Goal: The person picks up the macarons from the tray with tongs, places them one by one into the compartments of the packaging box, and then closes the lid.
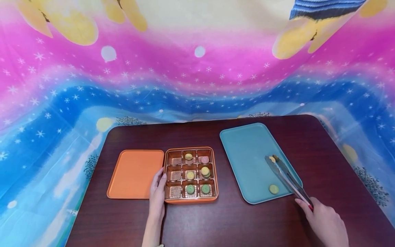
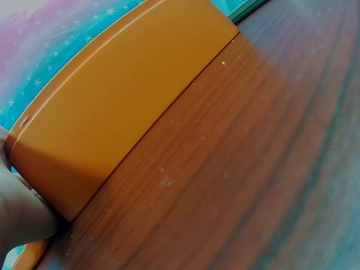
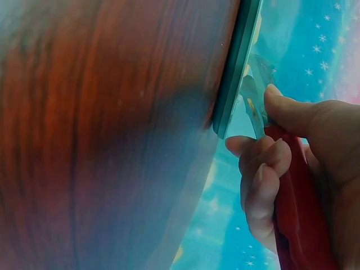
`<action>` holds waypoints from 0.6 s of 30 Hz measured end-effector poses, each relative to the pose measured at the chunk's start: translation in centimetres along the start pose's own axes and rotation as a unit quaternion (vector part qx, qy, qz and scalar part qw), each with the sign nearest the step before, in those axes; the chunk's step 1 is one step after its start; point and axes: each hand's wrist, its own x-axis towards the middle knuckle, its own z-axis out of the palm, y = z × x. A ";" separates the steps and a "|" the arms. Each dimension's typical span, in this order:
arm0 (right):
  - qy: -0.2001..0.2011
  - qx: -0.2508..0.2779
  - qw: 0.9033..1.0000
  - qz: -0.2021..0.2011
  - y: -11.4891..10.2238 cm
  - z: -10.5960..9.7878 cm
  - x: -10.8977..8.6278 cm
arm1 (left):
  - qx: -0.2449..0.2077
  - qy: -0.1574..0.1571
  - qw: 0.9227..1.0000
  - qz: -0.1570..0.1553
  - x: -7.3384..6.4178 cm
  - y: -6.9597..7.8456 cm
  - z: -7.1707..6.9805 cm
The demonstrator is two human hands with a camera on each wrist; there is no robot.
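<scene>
My right hand (image 1: 328, 221) grips a pair of tongs (image 1: 291, 181) by the red handle (image 3: 301, 208). The tong tips are over the teal tray (image 1: 247, 161), with something yellowish (image 1: 272, 159) at them; I cannot tell whether it is pinched. A green round cookie (image 1: 273, 189) lies near the tray's front edge. On the left wall of the orange box (image 1: 191, 201) rests my left hand (image 1: 158, 195). Inside is a brown divided insert (image 1: 175, 183) with several round cookies: yellow ones (image 1: 190, 175), a pink one (image 1: 205, 159) and green ones (image 1: 190, 189) in its middle and right columns.
An orange lid or flat tray (image 1: 135, 175) lies left of the box. The dark wooden table (image 1: 197, 223) carries everything. A patterned cloth (image 1: 185, 75) hangs behind it and along both sides.
</scene>
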 end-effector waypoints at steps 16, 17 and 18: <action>0.034 -0.004 0.999 -0.014 -0.1 0.1 -0.3 | 0.007 0.003 1.000 -0.004 -0.1 0.1 0.0; 0.033 -0.003 0.999 -0.015 -0.1 0.1 -0.3 | 0.006 0.003 1.000 -0.006 -0.1 0.1 0.1; 0.033 -0.002 0.999 -0.015 0.0 0.1 -0.3 | 0.005 0.002 1.000 -0.005 -0.1 0.1 0.1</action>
